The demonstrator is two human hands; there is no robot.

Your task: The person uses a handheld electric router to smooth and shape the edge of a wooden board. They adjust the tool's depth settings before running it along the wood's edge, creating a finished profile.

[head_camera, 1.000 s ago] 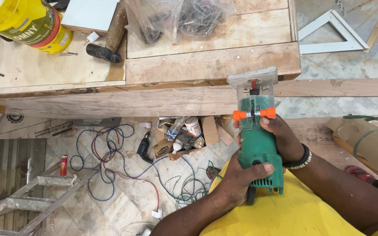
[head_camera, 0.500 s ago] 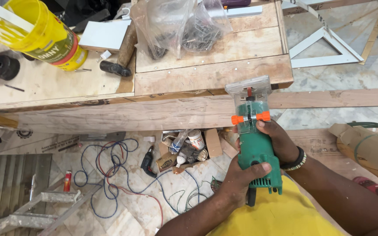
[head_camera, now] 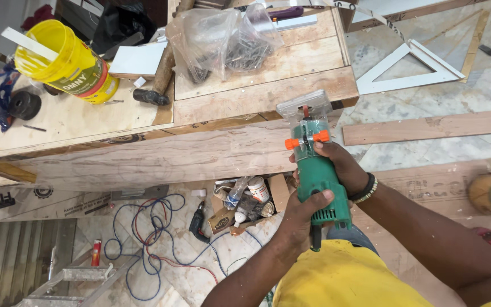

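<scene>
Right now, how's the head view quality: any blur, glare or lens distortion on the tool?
Head view: even, soft daylight, no hard shadows. The green trimmer and both hands, left and right, are sharp, no motion blur. Mild glare on the clear plastic bag and the tool's transparent base. Wide-angle bowing shows along the wooden board and toward the frame edges.
</scene>
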